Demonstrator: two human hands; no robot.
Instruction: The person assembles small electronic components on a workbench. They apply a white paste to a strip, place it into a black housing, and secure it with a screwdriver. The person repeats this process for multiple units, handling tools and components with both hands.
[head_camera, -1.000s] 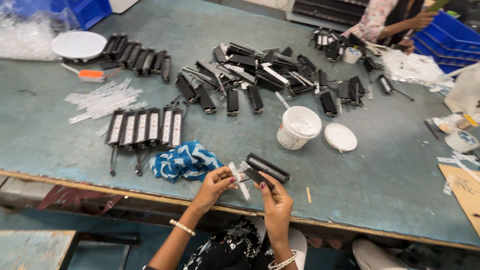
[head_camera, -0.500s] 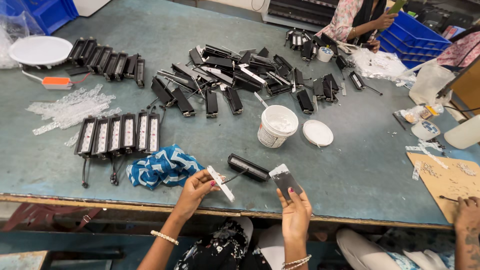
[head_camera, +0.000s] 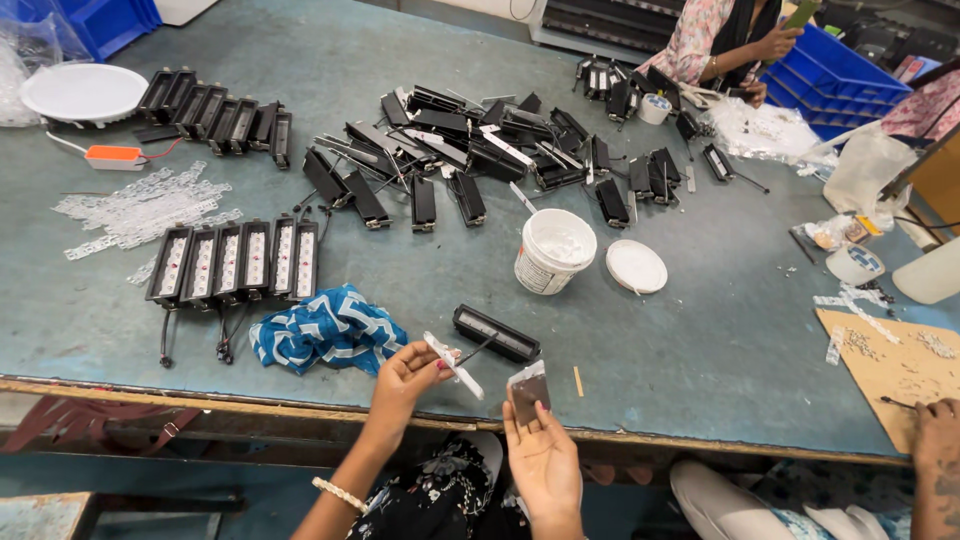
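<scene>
My left hand (head_camera: 403, 378) pinches a narrow clear plastic strip (head_camera: 452, 364) near the table's front edge, beside a blue and white cloth (head_camera: 325, 330). My right hand (head_camera: 543, 462) lies palm up just off the edge, with a small dark square piece (head_camera: 527, 389) resting on its fingers. A black oblong housing (head_camera: 496, 333) lies on the table just beyond both hands, apart from them. A thin wire runs from the housing toward the strip.
A white tub (head_camera: 553, 250) and its lid (head_camera: 636, 266) stand mid-table. A row of filled housings (head_camera: 236, 262) lies left, a heap of black housings (head_camera: 480, 160) behind. Clear strips (head_camera: 140, 208) lie far left. Other people sit at the far right (head_camera: 720, 40) and near right (head_camera: 938, 450).
Both hands held the black housing together a second ago. It now lies on the table, my hands have drawn apart, and the right one has turned palm up with the dark piece.
</scene>
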